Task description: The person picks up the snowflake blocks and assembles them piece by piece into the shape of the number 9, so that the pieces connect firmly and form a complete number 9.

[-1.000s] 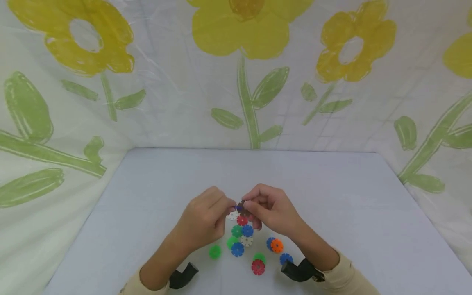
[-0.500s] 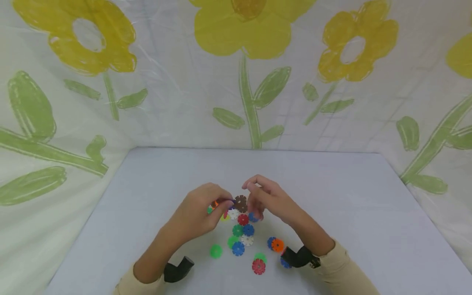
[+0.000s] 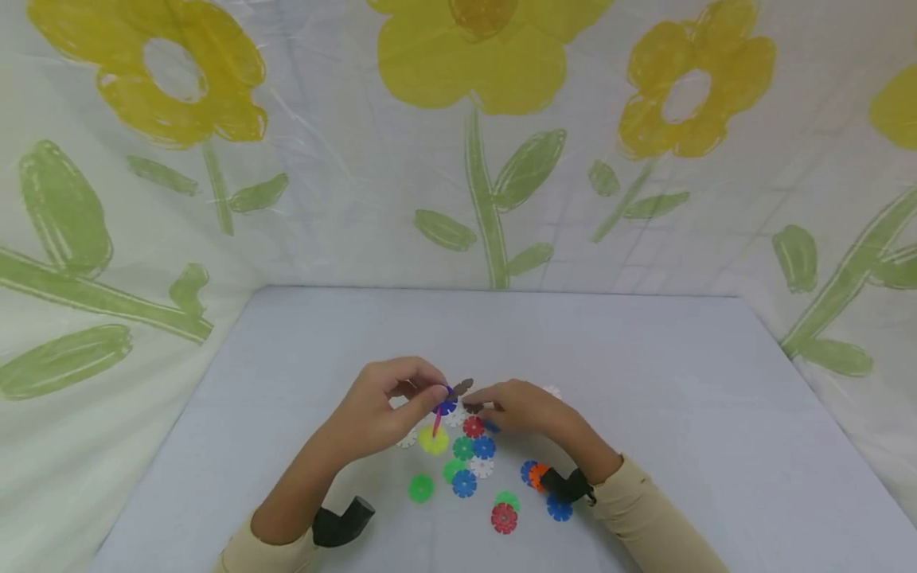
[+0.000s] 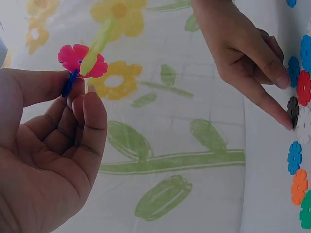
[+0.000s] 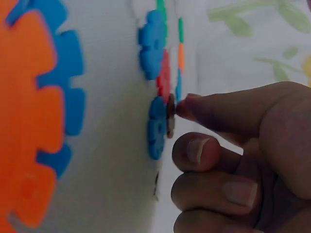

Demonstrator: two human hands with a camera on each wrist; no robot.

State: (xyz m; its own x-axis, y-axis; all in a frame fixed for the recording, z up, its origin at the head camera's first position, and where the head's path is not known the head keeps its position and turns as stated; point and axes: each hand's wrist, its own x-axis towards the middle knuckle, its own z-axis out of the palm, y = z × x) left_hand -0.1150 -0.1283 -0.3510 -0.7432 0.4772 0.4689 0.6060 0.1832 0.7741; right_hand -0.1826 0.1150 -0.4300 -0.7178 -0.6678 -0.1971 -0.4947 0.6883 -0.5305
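My left hand (image 3: 387,407) pinched a dark blue, notched, round plastic disc (image 4: 70,83) between thumb and fingertips, up off the table. In line with it ran a pink, petal-edged plastic disc (image 4: 70,59) and a slim-looking yellow-green plastic disc (image 4: 98,46), the pink one sitting between the other two. On the side toward my right hand (image 3: 533,410), a brown, notched plastic disc (image 3: 461,389) slanted against the dark blue one; I couldn't tell how firmly they were joined.

My right hand was low over the table, index finger stretched out straight, its tip touching a second brown, scalloped plastic disc (image 4: 292,109) on the tabletop. The thumb stood apart from that disc, just beside a bright blue, round plastic disc (image 4: 293,70), and the other fingers were curled in.

Between my hands, a little nearer my body than the fingertips, lay a red, notched plastic disc (image 3: 474,427), and closer to me a small cluster of green, blue and white plastic discs (image 3: 464,483). A lone bright green, round plastic disc (image 3: 420,489) lay on the near side of my left hand. By my right wrist an orange, notched plastic disc (image 3: 537,477) overlapped a blue one, and nearer my body a crimson, flower-shaped plastic disc (image 3: 504,518) partly covered a green one.
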